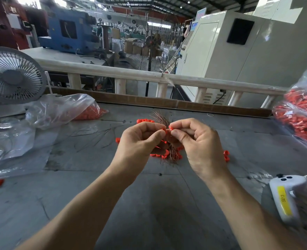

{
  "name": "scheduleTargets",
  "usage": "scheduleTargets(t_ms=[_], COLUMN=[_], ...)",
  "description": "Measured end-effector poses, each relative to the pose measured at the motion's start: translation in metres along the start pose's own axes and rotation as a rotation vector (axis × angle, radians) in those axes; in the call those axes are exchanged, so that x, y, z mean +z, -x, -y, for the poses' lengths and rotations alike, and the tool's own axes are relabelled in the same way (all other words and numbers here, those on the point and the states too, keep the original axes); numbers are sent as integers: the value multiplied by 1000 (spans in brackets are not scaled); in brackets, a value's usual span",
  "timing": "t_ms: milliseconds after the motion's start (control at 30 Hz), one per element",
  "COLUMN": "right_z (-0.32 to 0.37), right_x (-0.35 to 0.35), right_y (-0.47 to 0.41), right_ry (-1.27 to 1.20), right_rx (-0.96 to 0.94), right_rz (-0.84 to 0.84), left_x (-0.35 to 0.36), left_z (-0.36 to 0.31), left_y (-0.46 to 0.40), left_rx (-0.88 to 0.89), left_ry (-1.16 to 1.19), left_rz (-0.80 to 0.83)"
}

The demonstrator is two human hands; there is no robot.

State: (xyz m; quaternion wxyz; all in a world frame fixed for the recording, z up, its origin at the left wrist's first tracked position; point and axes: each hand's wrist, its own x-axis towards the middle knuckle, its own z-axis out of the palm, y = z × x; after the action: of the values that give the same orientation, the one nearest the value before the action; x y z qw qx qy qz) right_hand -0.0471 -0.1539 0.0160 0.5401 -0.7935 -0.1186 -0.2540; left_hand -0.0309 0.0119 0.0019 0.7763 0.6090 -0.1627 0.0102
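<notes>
a grey, scuffed worktop (149, 204) fills the near view in a factory hall, with machines beyond a white rail (131, 73). the bundle of copper wires (160, 118) stands roughly upright over the middle of the worktop, and everything here is placed from it. the left hand (140, 141) has its grip closed round the bundle, fingers curled, wire ends fanning out above and below the fist. the right hand (198, 141), just right of the bundle, keeps a narrow grip: thumb and forefinger pinch an orange cap (169, 128) at the bundle's upper part, against the left fingertips. loose orange caps (226, 156) lie under and right of the bundle, stray wires (95, 134) to its left. far left stand a white fan (13, 76) and a clear bag (58, 109); far right, a fuller bag of orange parts (300, 120); nearer on the right, a white controller (284, 195). beyond the bundle a cardboard strip (149, 101) lines the far edge. open grey surface runs from the bundle towards the person, between the forearms.
</notes>
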Motion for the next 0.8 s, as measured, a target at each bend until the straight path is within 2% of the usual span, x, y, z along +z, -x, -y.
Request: scheduleTargets(t_ms=[433, 800], right_z=[-2, -4], right_x=[-2, -6], right_y=[2, -1], right_ry=[97, 27], right_rx=[-125, -155], right_rz=[0, 49], left_x=[1, 0], left_z=[5, 4], left_y=[-1, -2], left_rx=[87, 74], left_ry=[-101, -92], left_rz=[7, 18])
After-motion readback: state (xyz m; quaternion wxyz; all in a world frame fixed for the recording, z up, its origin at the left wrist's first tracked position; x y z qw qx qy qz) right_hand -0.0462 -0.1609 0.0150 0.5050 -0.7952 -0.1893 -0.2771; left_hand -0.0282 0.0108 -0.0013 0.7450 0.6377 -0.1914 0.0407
